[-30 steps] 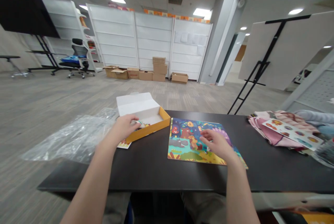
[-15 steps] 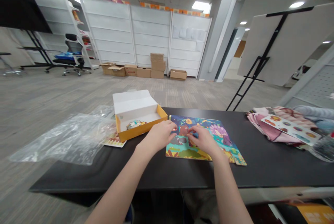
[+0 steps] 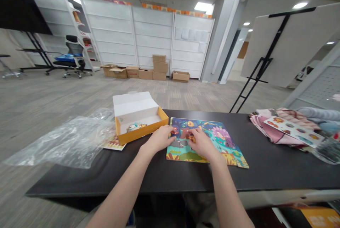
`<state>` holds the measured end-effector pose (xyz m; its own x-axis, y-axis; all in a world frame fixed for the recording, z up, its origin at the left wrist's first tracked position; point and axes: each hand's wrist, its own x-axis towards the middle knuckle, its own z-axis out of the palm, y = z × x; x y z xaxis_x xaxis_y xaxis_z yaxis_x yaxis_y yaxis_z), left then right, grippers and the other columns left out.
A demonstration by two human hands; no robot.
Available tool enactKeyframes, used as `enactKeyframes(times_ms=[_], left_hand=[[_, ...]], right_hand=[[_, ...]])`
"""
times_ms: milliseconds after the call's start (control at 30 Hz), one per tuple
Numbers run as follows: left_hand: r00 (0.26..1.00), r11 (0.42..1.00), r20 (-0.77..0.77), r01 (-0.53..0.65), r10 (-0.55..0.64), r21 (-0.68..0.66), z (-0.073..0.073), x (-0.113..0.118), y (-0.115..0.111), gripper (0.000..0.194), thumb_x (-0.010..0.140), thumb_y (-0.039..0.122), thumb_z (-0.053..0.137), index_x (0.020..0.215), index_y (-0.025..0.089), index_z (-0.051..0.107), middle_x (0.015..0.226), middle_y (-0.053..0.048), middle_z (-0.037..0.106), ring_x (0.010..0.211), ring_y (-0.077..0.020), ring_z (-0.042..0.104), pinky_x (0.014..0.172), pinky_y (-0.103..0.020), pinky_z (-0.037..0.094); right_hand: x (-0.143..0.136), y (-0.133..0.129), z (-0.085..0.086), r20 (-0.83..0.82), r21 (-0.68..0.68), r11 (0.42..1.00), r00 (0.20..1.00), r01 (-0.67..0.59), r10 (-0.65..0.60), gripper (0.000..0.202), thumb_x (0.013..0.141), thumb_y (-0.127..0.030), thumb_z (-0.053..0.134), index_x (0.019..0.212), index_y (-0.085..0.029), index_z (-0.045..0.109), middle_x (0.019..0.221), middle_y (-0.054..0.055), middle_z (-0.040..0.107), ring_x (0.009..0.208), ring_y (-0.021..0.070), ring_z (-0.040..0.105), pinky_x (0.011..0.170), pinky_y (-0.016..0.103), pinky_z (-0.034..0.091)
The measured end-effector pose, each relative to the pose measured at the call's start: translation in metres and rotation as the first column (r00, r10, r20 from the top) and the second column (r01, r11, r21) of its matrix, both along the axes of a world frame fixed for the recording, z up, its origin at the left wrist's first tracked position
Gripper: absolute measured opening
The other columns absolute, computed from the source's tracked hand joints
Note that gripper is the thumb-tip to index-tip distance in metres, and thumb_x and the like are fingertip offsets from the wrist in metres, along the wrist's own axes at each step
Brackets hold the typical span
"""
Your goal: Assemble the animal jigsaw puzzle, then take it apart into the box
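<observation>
A colourful jigsaw puzzle (image 3: 183,154) with cartoon animals lies flat on the black table. At its upper left edge, my left hand (image 3: 160,138) rests with fingers stretched out, holding nothing. My right hand (image 3: 202,143) is over the middle of the picture, thumb and fingertips around a small orange puzzle piece (image 3: 192,138) at board level. How firmly they grip it is hard to see. Left of the puzzle stands an open yellow box (image 3: 143,134) with a white inside, its lid folded back. Some loose printed pieces (image 3: 136,126) lie in it.
Crumpled clear plastic (image 3: 66,141) hangs over the table's left edge, partly covering a printed sheet (image 3: 114,143). Folded pink cloth (image 3: 275,134) and a sticker-like sheet (image 3: 294,131) lie at the right. Beyond the black table (image 3: 159,180) are cardboard boxes (image 3: 160,67) and a board on a stand.
The small piece in my right hand, tilted with blue showing before, is now down at the puzzle's surface. My right fingers have spread a little. My left hand stays by the puzzle's left edge.
</observation>
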<state>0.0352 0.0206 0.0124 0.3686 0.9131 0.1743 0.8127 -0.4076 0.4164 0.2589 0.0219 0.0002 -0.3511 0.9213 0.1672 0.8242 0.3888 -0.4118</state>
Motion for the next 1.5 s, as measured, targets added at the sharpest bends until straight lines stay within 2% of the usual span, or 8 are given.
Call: enactKeyframes(times_ms=[200,333,433,600,867,1067,1367,1500], left_hand=[[0.999,0.999,-0.047,-0.007,0.008,0.031,0.002,0.005,-0.013,0.027,0.085,0.034,0.07,0.107,0.018,0.07,0.11,-0.01,0.069,0.105,-0.0264,0.064,0.092,-0.037,0.052],[0.998,0.999,-0.063,0.017,-0.016,0.031,0.002,0.009,-0.021,0.033,0.083,0.042,0.073,0.108,0.02,0.07,0.109,-0.008,0.07,0.102,-0.0269,0.064,0.087,-0.036,0.052],[0.998,0.999,-0.061,0.031,-0.029,0.031,0.001,0.01,-0.024,0.032,0.084,0.043,0.072,0.108,0.022,0.069,0.104,-0.005,0.071,0.097,-0.0257,0.065,0.084,-0.035,0.052],[0.996,0.998,-0.084,-0.035,0.04,0.057,0.001,0.012,-0.021,0.029,0.086,0.038,0.07,0.109,0.021,0.069,0.11,-0.007,0.069,0.102,-0.0269,0.065,0.088,-0.037,0.052],[0.999,0.998,-0.048,-0.021,0.023,0.053,-0.001,0.014,-0.02,0.024,0.087,0.031,0.068,0.109,0.023,0.068,0.111,-0.005,0.068,0.103,-0.0242,0.065,0.088,-0.034,0.052],[0.998,0.999,-0.056,0.034,-0.034,0.004,0.005,0.01,-0.021,0.02,0.087,0.033,0.067,0.104,0.023,0.068,0.104,-0.004,0.068,0.097,-0.0235,0.066,0.085,-0.033,0.051],[0.982,0.979,-0.083,0.161,-0.172,-0.127,0.018,-0.001,-0.034,0.031,0.083,0.038,0.074,0.109,0.023,0.068,0.116,-0.006,0.066,0.108,-0.0257,0.061,0.093,-0.034,0.05],[0.976,0.975,-0.097,0.183,-0.195,-0.124,0.019,-0.002,-0.035,0.032,0.081,0.04,0.077,0.106,0.022,0.068,0.114,-0.005,0.068,0.109,-0.0259,0.061,0.091,-0.033,0.05]], right_hand=[[0.007,-0.007,0.006,0.047,-0.093,0.995,0.999,0.02,-0.016,0.031,0.078,-0.008,0.058,0.105,-0.019,0.068,0.109,0.009,0.063,0.09,0.0199,0.063,0.078,0.029,0.043],[0.017,-0.011,0.012,0.005,-0.21,0.978,1.0,-0.012,0.013,0.032,0.072,-0.001,0.058,0.097,-0.018,0.068,0.081,0.002,0.068,0.075,0.0162,0.062,0.067,0.025,0.04],[0.019,-0.013,0.017,-0.001,-0.264,0.964,1.0,0.005,-0.006,0.019,0.077,-0.006,0.06,0.091,-0.018,0.066,0.07,-0.001,0.066,0.065,0.0143,0.06,0.06,0.024,0.037],[0.014,-0.012,0.019,0.039,-0.21,0.976,0.998,0.054,-0.046,0.005,0.084,-0.023,0.065,0.085,-0.019,0.065,0.068,0.001,0.067,0.062,0.0149,0.059,0.058,0.025,0.034],[0.014,-0.012,0.019,0.022,-0.206,0.977,0.998,0.054,-0.051,0.003,0.078,-0.018,0.067,0.081,-0.019,0.065,0.068,0.001,0.069,0.062,0.0142,0.06,0.06,0.024,0.036],[0.017,-0.014,0.023,-0.027,-0.302,0.953,0.999,0.01,-0.019,0.003,0.075,-0.017,0.065,0.076,-0.019,0.067,0.063,0.001,0.07,0.06,0.0152,0.064,0.058,0.024,0.04],[0.023,-0.022,0.029,-0.064,-0.445,0.895,0.998,-0.03,0.001,0.011,0.077,-0.028,0.069,0.071,-0.019,0.068,0.067,0.004,0.074,0.061,0.0173,0.066,0.053,0.024,0.042],[0.017,-0.019,0.026,-0.057,-0.403,0.915,0.998,-0.026,0.004,0.013,0.076,-0.028,0.07,0.069,-0.019,0.065,0.063,0.001,0.07,0.056,0.015,0.062,0.051,0.024,0.039]])
